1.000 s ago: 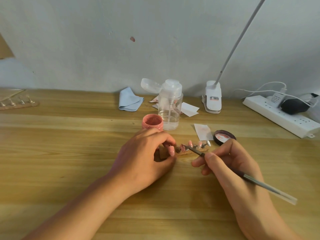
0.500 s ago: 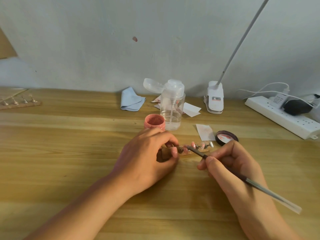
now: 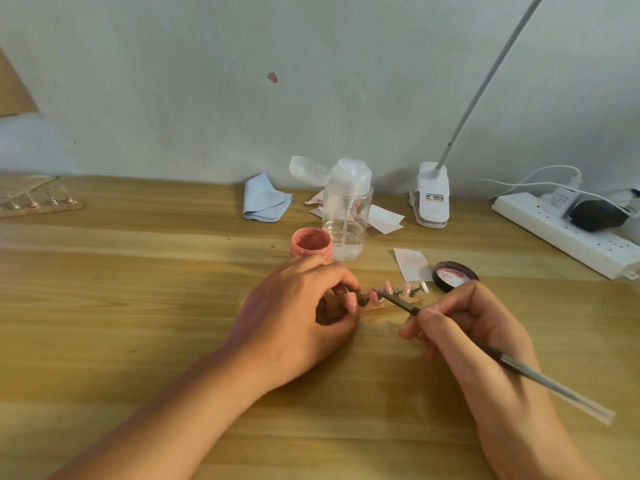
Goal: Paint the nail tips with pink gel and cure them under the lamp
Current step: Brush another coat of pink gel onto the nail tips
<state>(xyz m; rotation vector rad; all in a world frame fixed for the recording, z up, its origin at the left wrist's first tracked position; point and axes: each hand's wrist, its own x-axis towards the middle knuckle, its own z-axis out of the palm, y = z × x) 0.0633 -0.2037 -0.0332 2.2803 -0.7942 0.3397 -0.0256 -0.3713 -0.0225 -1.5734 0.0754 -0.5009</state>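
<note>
A small wooden holder strip (image 3: 401, 299) with several nail tips on pins lies at the table's middle; some tips are pink. My left hand (image 3: 298, 317) pinches the strip's left end. My right hand (image 3: 474, 341) grips a thin brush (image 3: 540, 381) like a pen, and its bristle end touches a tip near the strip's left part. The open pink gel jar (image 3: 310, 244) stands just behind my left hand. Its dark lid (image 3: 454, 274) lies upside down to the right. The clip lamp (image 3: 432, 195) stands at the back, its white arm rising up and right.
A clear pump bottle (image 3: 347, 216) stands beside the jar, with paper wipes (image 3: 412, 263) and a blue cloth (image 3: 265, 199) around it. A white power strip (image 3: 568, 237) with plugs lies at the right. Another strip of nail tips (image 3: 38, 202) sits at the far left.
The brush tip has shifted slightly along the strip's left tips. My left hand keeps its hold on the strip.
</note>
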